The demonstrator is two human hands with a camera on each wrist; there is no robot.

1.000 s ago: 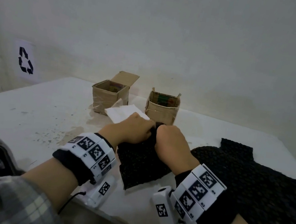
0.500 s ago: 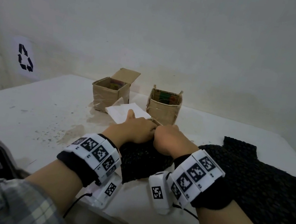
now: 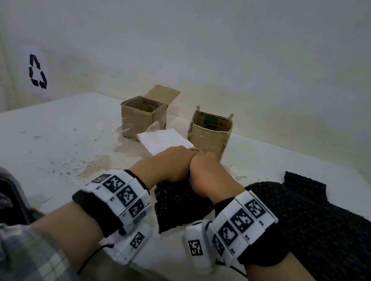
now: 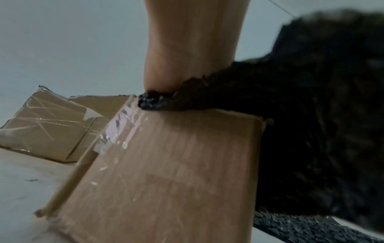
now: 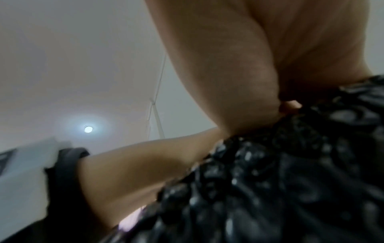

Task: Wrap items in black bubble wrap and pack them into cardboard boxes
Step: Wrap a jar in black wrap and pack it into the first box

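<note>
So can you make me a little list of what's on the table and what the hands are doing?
left hand: holds the top of the black bubble wrap piece
right hand: holds the same piece, beside the left hand
item inside wrap: hidden in the head view
spare bubble wrap: lies flat on the table, to the right
open boxes: two, one with a raised flap, one without
white paper: between the boxes, behind the hands
wall sign: recycling symbol
</note>
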